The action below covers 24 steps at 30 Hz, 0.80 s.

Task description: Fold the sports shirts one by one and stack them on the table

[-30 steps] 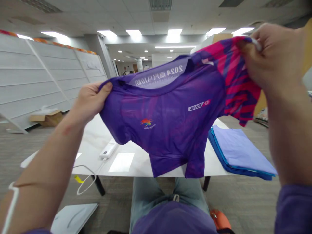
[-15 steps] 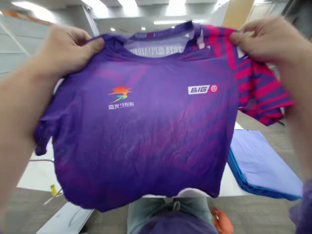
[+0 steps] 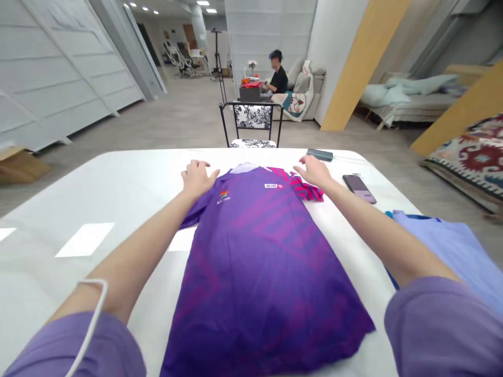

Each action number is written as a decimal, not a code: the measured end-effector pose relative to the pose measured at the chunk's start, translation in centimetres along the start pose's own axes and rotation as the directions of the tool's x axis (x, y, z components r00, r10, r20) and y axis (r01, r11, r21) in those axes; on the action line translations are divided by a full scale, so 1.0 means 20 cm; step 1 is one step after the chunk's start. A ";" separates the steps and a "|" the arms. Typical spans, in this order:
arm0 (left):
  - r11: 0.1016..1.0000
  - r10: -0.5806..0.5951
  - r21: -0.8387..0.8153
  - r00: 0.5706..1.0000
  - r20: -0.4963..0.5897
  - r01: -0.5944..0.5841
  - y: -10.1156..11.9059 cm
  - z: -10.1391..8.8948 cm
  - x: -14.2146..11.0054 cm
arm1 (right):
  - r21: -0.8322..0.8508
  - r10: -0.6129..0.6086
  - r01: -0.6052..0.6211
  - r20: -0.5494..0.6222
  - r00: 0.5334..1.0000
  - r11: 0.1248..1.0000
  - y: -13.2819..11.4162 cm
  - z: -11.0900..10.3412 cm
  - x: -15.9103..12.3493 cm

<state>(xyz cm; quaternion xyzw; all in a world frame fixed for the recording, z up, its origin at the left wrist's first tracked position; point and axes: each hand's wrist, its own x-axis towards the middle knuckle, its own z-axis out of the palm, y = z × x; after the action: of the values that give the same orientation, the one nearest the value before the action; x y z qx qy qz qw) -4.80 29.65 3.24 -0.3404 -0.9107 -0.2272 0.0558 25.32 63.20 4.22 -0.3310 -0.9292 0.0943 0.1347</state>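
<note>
A purple T-shirt (image 3: 259, 262) lies spread front side up on the white table, its neckline at the far end and its hem towards me. Its sleeve on the right is striped in pink, and small logos sit on the chest. My left hand (image 3: 196, 178) is over the shirt's left shoulder, fingers apart and holding nothing. Near the striped sleeve, my right hand (image 3: 314, 170) hovers with its fingers spread, also holding nothing. Whether either hand touches the cloth I cannot tell.
Folded light-blue cloth (image 3: 444, 241) lies at the table's right edge. A phone (image 3: 359, 188) and a grey bar-shaped object (image 3: 319, 154) rest on the white table (image 3: 78, 193). Beyond stands a chair (image 3: 253, 118); a person (image 3: 278, 78) sits farther back. A white cord (image 3: 92, 324) crosses my left arm.
The shirt was held up by its shoulders in both hands; now it lies flat on the table and both hands have let go. My view has tilted, showing the room beyond.
</note>
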 end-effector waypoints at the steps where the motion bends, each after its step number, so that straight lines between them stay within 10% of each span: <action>1: 0.999 0.040 0.021 0.999 0.032 -0.041 0.00 0.03 -0.06 | 0.002 -0.041 0.041 0.042 0.998 0.999 -0.02 0.04 -0.09; 8: 0.960 0.252 0.056 0.934 0.255 -0.274 0.01 0.03 -0.90 | 0.117 -0.332 0.311 0.282 0.900 0.943 -0.09 0.20 -1.03; 16: 0.904 0.337 0.155 0.887 0.317 -0.399 -0.06 0.08 -1.93 | -0.055 -0.189 0.217 0.324 0.927 0.975 -0.19 0.29 -1.89; 20: 0.892 0.388 0.123 0.875 0.290 -0.436 -0.16 0.07 -2.17 | -0.014 -0.220 0.233 0.278 0.935 0.972 -0.16 0.14 -2.14; 24: 0.907 0.411 0.023 0.895 0.172 -0.421 -0.21 0.01 -2.34 | -0.097 -0.053 0.056 0.033 0.998 0.994 0.19 -0.17 -2.21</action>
<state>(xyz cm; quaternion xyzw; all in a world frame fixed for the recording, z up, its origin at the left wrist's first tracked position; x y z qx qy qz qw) 28.14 -0.85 -10.50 -0.5428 -0.8247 -0.1542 0.0384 61.54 38.07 -1.85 -0.3102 -0.9433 0.0502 0.1067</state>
